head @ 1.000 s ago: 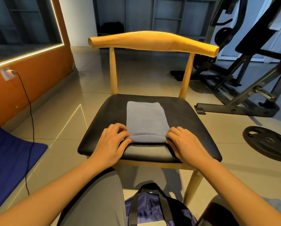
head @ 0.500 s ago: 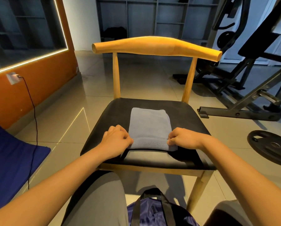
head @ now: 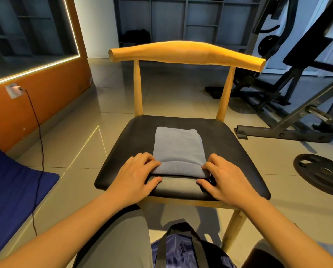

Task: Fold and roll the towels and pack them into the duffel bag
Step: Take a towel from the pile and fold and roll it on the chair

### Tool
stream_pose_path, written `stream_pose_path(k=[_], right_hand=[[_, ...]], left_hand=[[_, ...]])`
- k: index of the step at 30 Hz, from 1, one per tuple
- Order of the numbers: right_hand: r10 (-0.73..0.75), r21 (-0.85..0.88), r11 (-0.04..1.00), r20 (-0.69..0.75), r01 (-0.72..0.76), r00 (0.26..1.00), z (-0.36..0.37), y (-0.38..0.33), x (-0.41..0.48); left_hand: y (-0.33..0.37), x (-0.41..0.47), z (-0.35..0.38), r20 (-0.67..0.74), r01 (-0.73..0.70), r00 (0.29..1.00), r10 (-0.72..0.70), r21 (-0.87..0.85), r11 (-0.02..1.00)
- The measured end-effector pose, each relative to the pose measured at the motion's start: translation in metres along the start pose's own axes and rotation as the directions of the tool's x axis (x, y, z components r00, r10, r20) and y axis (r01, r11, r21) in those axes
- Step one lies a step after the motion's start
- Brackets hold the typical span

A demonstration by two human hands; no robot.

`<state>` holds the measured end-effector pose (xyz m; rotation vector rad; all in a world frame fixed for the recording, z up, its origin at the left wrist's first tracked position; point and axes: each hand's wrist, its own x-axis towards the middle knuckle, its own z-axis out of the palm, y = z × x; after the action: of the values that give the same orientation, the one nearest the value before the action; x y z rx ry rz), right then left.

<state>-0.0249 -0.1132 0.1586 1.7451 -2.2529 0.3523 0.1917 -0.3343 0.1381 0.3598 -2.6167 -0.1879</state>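
A folded grey-blue towel lies on the black seat of a wooden chair. Its near end is turned over into the start of a roll. My left hand grips the left end of that rolled edge, fingers on top and thumb below. At the right end my right hand holds the roll the same way. A dark blue duffel bag with black straps sits on the floor between my knees, at the bottom edge of the view.
The chair's wooden backrest rises behind the towel. A blue mat lies on the floor at left, with a black cable from a wall socket. A weight bench and a weight plate stand to the right.
The near end of the towel has been turned further over. Both hands have spread their fingers along the rolled edge; half a second ago they were fists at its corners.
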Motion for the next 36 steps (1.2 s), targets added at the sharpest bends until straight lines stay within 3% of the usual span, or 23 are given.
stream_pose_path(k=[4,8,14,18,21,24,26,29,31,36], right_hand=[[0.038,-0.031,0.999,0.073,-0.036,0.997,-0.005,-0.001,0.008],[0.062,0.030,0.997,0.246,-0.071,0.967,-0.022,-0.001,0.022],[0.097,0.163,0.961,0.563,-0.225,0.821,-0.038,0.001,0.040],[0.125,0.251,0.897,0.647,-0.365,0.752,-0.039,0.002,0.048],[0.189,0.219,0.901,0.578,-0.374,0.794,-0.035,0.002,0.048],[0.197,0.202,0.941,0.326,-0.271,0.925,-0.032,0.000,0.036],[0.097,0.176,0.977,0.126,-0.119,0.987,-0.026,-0.005,0.027],[-0.053,-0.011,0.999,-0.062,0.053,0.997,-0.009,-0.010,0.013],[-0.065,-0.055,0.997,-0.057,0.062,0.996,-0.005,-0.012,0.004],[-0.020,-0.047,0.999,0.017,0.020,1.000,-0.002,-0.010,-0.004]], left_hand=[[0.000,0.008,-0.002,0.016,0.070,0.997,-0.070,-0.020,0.997],[0.005,0.022,-0.008,0.065,0.164,0.985,-0.160,-0.059,0.985],[0.011,0.028,-0.019,0.271,0.247,0.935,-0.231,-0.028,0.969],[0.009,0.036,-0.024,0.386,0.357,0.870,-0.306,-0.065,0.932],[0.008,0.040,-0.023,0.367,0.408,0.863,-0.348,-0.101,0.907],[0.011,0.041,-0.020,0.200,0.406,0.908,-0.369,-0.196,0.893],[0.016,0.036,-0.014,0.021,0.285,0.958,-0.285,-0.137,0.949],[0.019,0.019,-0.005,-0.143,0.041,0.989,-0.033,0.056,0.998],[0.015,0.006,0.000,-0.127,-0.041,0.990,0.054,0.101,0.994],[0.003,-0.005,0.000,-0.027,0.018,0.999,-0.017,0.046,0.999]])
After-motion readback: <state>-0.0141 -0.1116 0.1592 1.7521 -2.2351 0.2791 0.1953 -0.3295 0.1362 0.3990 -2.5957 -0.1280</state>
